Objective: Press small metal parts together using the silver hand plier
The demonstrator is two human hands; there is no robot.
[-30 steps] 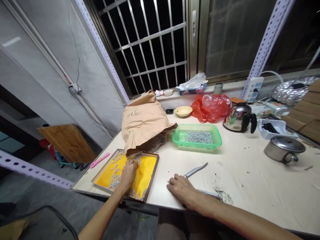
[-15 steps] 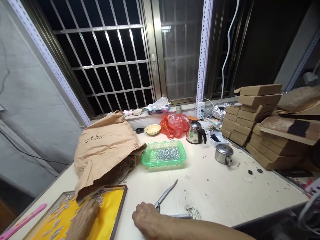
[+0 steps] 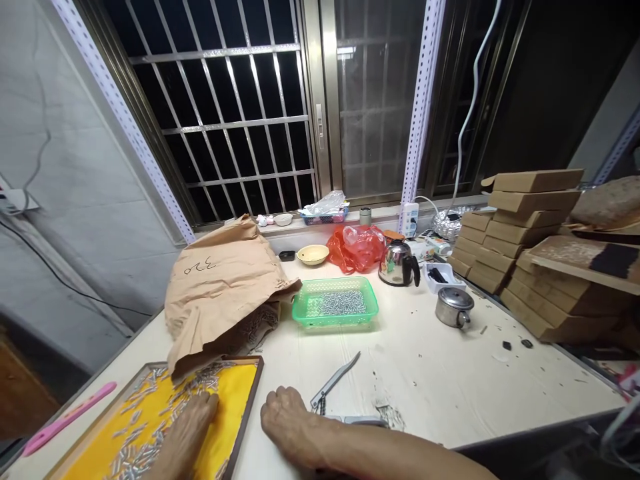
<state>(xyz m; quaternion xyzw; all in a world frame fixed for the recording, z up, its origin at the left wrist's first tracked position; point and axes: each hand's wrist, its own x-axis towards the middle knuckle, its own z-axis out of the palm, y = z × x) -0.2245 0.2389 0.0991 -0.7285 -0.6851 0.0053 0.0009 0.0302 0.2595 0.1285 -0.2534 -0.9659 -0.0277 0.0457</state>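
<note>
My left hand (image 3: 187, 430) lies palm down on the yellow-lined tray (image 3: 239, 387), fingers flat among several small silver metal pieces (image 3: 143, 427). My right hand (image 3: 287, 420) rests on the white table (image 3: 450, 380) just right of the tray, fingers curled loosely downward, holding nothing that I can see. Metal tweezers (image 3: 334, 383) lie close to its fingertips. A brown paper sack (image 3: 225, 280) slumps over the tray's far edge, spilling metal pieces.
A green plastic basket (image 3: 335, 308) of silver pieces sits mid-table. Behind it stand a yellow bowl (image 3: 313, 255), red plastic bag (image 3: 356, 248), steel kettle (image 3: 399, 263) and lidded steel pot (image 3: 453, 307). Stacked cardboard boxes (image 3: 525, 220) fill the right. A pink tool (image 3: 67, 419) lies far left.
The view has swung up and to the right, revealing the boxes. My left hand stays on the tray and my right hand stays by the tweezers.
</note>
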